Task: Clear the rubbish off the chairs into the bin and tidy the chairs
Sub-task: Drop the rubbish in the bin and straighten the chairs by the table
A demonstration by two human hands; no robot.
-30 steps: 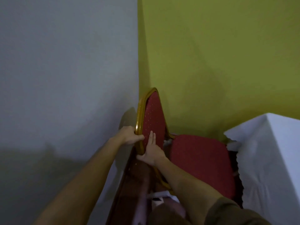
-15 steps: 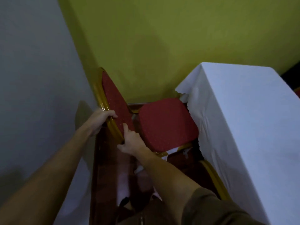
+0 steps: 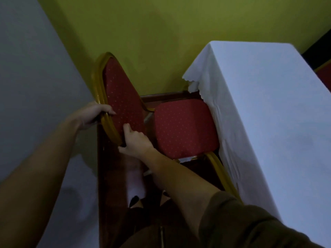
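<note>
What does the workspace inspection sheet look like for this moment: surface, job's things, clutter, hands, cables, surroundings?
Surface: red chair seat, nothing lying on it.
Job's things: chair backrest, red with gold frame, tilted; no bin in view.
Clutter: white scrap under the seat's front edge, too dim to identify.
Hands: left hand grips the backrest's gold frame; right hand holds its lower edge, fingers on the red fabric.
Cables: nothing seen.
Surroundings: white tablecloth close beside the seat; yellow-green wall behind; grey wall to the left.
</note>
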